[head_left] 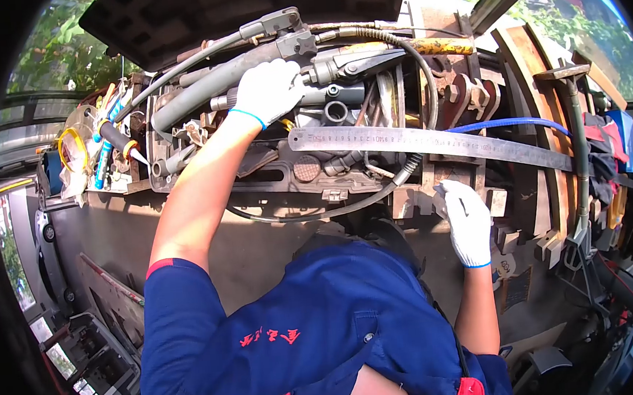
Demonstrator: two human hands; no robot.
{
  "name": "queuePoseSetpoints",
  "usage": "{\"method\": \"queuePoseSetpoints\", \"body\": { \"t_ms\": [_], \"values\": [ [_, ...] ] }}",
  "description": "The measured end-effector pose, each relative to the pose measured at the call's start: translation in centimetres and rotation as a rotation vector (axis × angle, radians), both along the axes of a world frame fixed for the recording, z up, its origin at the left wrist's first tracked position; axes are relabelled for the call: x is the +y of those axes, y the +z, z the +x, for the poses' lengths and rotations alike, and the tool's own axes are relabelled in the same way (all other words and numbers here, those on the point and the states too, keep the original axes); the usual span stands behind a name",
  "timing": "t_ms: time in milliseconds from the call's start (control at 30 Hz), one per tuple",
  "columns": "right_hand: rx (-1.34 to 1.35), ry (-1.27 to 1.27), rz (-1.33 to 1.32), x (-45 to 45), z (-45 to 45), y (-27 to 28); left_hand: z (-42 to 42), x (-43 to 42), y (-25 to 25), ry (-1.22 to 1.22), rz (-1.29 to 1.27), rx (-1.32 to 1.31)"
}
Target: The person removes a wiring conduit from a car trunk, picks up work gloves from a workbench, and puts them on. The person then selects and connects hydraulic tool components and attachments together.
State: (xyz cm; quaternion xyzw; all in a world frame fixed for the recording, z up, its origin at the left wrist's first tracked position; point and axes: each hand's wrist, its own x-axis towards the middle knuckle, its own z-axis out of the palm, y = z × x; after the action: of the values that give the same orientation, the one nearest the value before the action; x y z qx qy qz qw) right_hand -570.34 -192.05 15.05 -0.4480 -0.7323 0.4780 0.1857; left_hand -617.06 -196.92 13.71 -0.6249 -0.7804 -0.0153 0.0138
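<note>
My left hand (pixel 269 92), in a white glove with a blue cuff, lies over the grey hydraulic hand pump (pixel 213 83). Its fingers are bent round the pump near the end block, and their undersides are hidden. Just right of them sits a grey tool head (pixel 344 67) with a pivot bolt. Lower down, my right hand (pixel 469 223), gloved too, hangs at the bench's front edge with fingers loosely apart and nothing visible in them. A steel ruler (pixel 430 142) lies across the open tool case (pixel 271 178), above my right hand.
A black hose (pixel 318 216) loops over the case's front. On the left are a screwdriver (pixel 118 138) and a yellow tape roll (pixel 72 150). A blue hose (pixel 509 121), rusty clamps (pixel 471 98) and wooden boards (pixel 534 57) are on the right. The case lid (pixel 245 15) stands behind.
</note>
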Motion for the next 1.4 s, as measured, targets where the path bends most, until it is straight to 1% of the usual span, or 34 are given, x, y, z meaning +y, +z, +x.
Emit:
{"method": "queuePoseSetpoints", "body": {
  "t_ms": [133, 233, 333, 433, 533, 633, 733, 833, 867, 967, 1000, 1100, 1200, 1267, 1300, 1367, 1400],
  "values": [
    [-0.019, 0.038, 0.023, 0.2, 0.1, -0.7, -0.2, 0.0, -0.2, 0.000, 0.028, -0.044],
    [-0.007, 0.025, -0.024, 0.3, 0.0, -0.4, -0.7, 0.3, -0.6, 0.004, -0.011, -0.079],
    [-0.045, 0.043, 0.016, 0.6, 0.4, -0.2, -0.9, 0.2, -0.2, -0.071, -0.034, -0.081],
    [-0.014, -0.017, -0.008, 0.5, 0.5, 0.0, -0.3, -0.2, 0.5, -0.079, -0.032, -0.076],
    [-0.017, 0.009, 0.064, 0.7, 0.9, -0.2, 0.4, -0.3, 0.9, -0.003, -0.004, -0.138],
    [-0.010, -0.002, 0.046, 1.0, 0.6, -0.1, 0.2, -0.3, 0.9, 0.052, -0.107, -0.201],
    [0.031, -0.003, 0.022, 1.2, 0.5, -0.9, 1.3, -0.4, 1.6, 0.057, -0.071, -0.265],
    [-0.049, 0.124, 0.139, 1.6, 0.8, -1.0, 2.3, -0.4, 3.3, 0.073, -0.148, -0.220],
    [-0.041, 0.107, 0.104, 1.6, 0.8, -0.9, 2.6, -0.7, 3.9, 0.080, -0.161, -0.208],
    [-0.007, 0.052, 0.027, 1.7, 0.5, -0.5, 3.8, -2.6, 6.1, 0.136, -0.106, -0.250],
    [0.010, 0.032, 0.023, 1.7, 0.4, -0.4, 3.7, -3.9, 5.7, 0.100, 0.018, -0.184],
    [0.045, 0.011, 0.036, 1.7, -0.2, 1.3, 4.7, -7.4, 8.3, 0.204, 0.092, -0.191],
    [0.077, 0.033, 0.024, 1.5, -1.6, 3.5, 4.8, -11.7, 9.9, 0.340, 0.103, -0.210],
    [0.133, 0.074, 0.011, 1.2, -2.7, 3.8, 4.8, -15.2, 10.1, 0.465, 0.201, -0.317],
    [0.125, 0.122, 0.045, 0.8, -3.6, 4.6, 4.9, -17.0, 10.0, 0.527, 0.252, -0.371],
    [0.142, 0.216, 0.050, -0.3, -5.6, 6.0, 5.1, -20.7, 9.6, 0.547, 0.361, -0.277],
    [0.176, 0.260, 0.038, -0.9, -6.5, 5.8, 6.2, -21.3, 11.0, 0.665, 0.350, -0.441]
  ]
}}
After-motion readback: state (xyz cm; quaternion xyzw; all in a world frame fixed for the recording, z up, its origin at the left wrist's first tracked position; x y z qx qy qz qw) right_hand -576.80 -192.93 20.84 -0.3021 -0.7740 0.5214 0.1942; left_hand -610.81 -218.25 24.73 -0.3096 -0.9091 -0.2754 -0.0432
